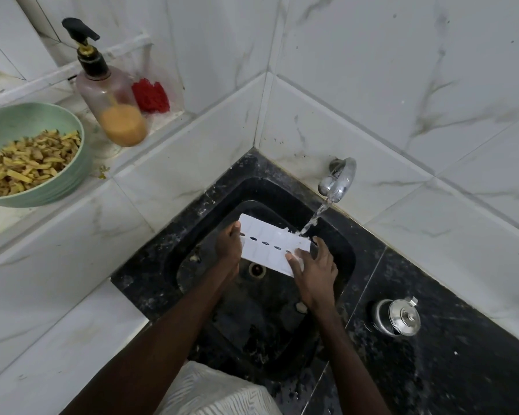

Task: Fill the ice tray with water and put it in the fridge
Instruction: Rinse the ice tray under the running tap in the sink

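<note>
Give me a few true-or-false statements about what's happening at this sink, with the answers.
1. The left hand and right hand both hold the ice tray over the sink. True.
2. The tap is turned off. False: water streams from it onto the tray's far edge.
3. The green bowl is empty. False: it holds yellowish food strips.
4. A pump bottle stands near the bowl. True.
5. The steel pot sits inside the sink. False: it stands on the black counter to the sink's right.
</note>
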Available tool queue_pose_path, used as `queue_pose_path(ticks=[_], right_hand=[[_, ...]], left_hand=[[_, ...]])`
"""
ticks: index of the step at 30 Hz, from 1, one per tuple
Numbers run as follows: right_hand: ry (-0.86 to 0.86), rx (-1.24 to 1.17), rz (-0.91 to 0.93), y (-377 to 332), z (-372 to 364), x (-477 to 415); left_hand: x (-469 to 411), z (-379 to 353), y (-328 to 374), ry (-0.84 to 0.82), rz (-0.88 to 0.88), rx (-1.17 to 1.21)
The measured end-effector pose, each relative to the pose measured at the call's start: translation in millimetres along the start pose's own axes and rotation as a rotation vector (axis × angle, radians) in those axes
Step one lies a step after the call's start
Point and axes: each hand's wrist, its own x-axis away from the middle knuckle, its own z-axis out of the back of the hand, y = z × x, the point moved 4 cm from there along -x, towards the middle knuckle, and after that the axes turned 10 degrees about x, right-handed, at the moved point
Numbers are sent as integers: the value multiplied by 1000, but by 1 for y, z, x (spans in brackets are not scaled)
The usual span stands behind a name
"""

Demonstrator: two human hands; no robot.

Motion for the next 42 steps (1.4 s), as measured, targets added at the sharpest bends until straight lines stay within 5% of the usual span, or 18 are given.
queue_pose_path(ticks=[5, 10, 15, 22, 25, 29, 32, 42], right_hand=[[-9, -12, -148, 21, 3, -6], [-42, -32, 3, 11, -1, -13], [-119, -34, -67, 11, -5, -19], [-153, -211, 74, 4, -8, -18], [-102, -350, -77, 14, -22, -18], [-239, -917, -496, 12, -55, -18], [-287, -1171, -636, 2, -59, -16], [-350, -1213, -671, -4, -53, -19]], left_hand=[[-18, 7, -14, 60, 48, 125], [-19, 3, -15, 36, 35, 143], [-23, -1, -14, -29, 47, 166], [-51, 9, -39, 71, 83, 175], [-54, 9, -38, 68, 145, 181], [-38, -3, -33, -134, 397, 322], [-33, -2, -34, -249, 492, 337], [-37, 31, -45, -690, 669, 270]])
